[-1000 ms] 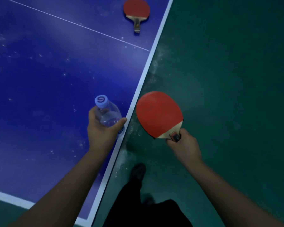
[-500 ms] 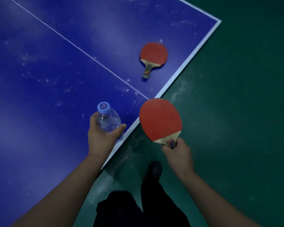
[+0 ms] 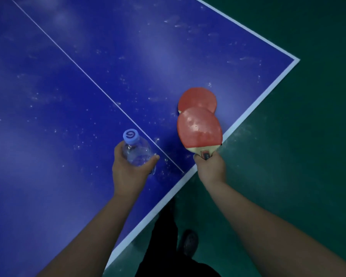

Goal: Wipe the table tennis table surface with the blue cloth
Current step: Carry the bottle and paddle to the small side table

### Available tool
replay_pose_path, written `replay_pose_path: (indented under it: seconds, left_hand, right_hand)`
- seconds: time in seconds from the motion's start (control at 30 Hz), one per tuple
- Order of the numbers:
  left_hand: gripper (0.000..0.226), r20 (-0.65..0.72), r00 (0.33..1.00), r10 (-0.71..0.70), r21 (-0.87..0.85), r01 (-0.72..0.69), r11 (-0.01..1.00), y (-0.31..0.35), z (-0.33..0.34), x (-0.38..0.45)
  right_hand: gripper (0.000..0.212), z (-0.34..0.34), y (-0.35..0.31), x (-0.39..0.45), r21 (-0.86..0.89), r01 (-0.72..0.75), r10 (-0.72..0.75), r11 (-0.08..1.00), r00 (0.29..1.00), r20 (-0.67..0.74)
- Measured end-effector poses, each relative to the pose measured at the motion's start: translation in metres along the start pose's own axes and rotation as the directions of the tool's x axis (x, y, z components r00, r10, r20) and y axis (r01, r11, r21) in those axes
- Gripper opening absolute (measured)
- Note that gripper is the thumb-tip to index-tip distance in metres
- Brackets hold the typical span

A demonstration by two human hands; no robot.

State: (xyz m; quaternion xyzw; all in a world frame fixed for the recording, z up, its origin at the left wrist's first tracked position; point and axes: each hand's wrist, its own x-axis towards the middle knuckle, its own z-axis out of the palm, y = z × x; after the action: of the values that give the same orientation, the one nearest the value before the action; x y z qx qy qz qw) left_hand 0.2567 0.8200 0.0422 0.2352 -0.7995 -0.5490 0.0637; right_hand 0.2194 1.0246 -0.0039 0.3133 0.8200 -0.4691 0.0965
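left hand closed round clear plastic water bottle | right hand gripping red wooden-handled paddle over second red paddle near blue table corner | blue cloth unseen | wiping not begun, surface dusty

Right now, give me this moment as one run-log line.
left hand: holds water bottle | right hand: holds paddle over second paddle on table | blue cloth: not visible
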Motion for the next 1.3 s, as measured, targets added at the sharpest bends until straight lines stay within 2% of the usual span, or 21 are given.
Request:
replay_pose_path:
  seconds: [0.17, 0.43, 0.57, 0.67, 0.73, 0.8, 0.9, 0.97, 1.1, 1.3]
  left_hand:
    - [0.074, 0.02, 1.0, -0.01, -0.018, 0.011, 1.0, 0.007, 0.017, 0.057]
    - [0.069, 0.048, 0.999, -0.021, -0.028, 0.022, 0.999, 0.012, 0.036, 0.119]
    - [0.068, 0.049, 0.999, -0.022, -0.042, 0.024, 0.999, 0.012, 0.041, 0.136]
    - [0.065, 0.045, 0.999, -0.023, -0.047, 0.025, 0.999, 0.013, 0.044, 0.141]
    - [0.065, 0.052, 0.998, -0.03, -0.047, 0.033, 0.998, 0.013, 0.044, 0.142]
    - [0.066, 0.062, 0.997, -0.039, -0.042, 0.041, 0.998, 0.011, 0.045, 0.142]
    - [0.067, 0.072, 0.996, -0.048, -0.037, 0.05, 0.998, 0.008, 0.044, 0.141]
    - [0.068, 0.082, 0.995, -0.05, -0.029, 0.053, 0.998, 0.007, 0.044, 0.139]
    - [0.069, 0.1, 0.993, -0.055, -0.026, 0.058, 0.998, 0.006, 0.046, 0.14]
    - [0.073, 0.138, 0.989, -0.05, -0.008, 0.052, 0.999, 0.007, 0.052, 0.139]
  right_hand:
    - [0.036, 0.036, -0.041, 0.057, 0.033, -0.076, 0.078, 0.997, 0.995, -0.067]
    - [0.046, 0.081, -0.076, 0.099, 0.055, -0.187, 0.193, 0.981, 0.969, -0.156]
    - [0.066, 0.088, -0.086, 0.107, -0.048, -0.252, 0.238, 0.967, 0.951, -0.197]
    - [0.077, 0.09, -0.093, 0.11, -0.002, -0.378, 0.373, 0.926, 0.914, -0.16]
    - [0.07, 0.09, -0.099, 0.113, 0.08, -0.446, 0.452, 0.892, 0.886, -0.099]
    - [0.054, 0.087, -0.103, 0.117, 0.13, -0.448, 0.455, 0.884, 0.89, -0.029]
    - [0.027, 0.074, -0.103, 0.116, 0.065, -0.441, 0.44, 0.895, 0.898, 0.028]
    - [0.019, 0.066, -0.101, 0.113, 0.016, -0.435, 0.434, 0.9, 0.9, 0.027]
    - [0.016, 0.056, -0.09, 0.11, -0.02, -0.39, 0.39, 0.921, 0.921, -0.005]
    - [0.031, 0.044, -0.072, 0.104, -0.108, -0.342, 0.342, 0.933, 0.939, -0.021]
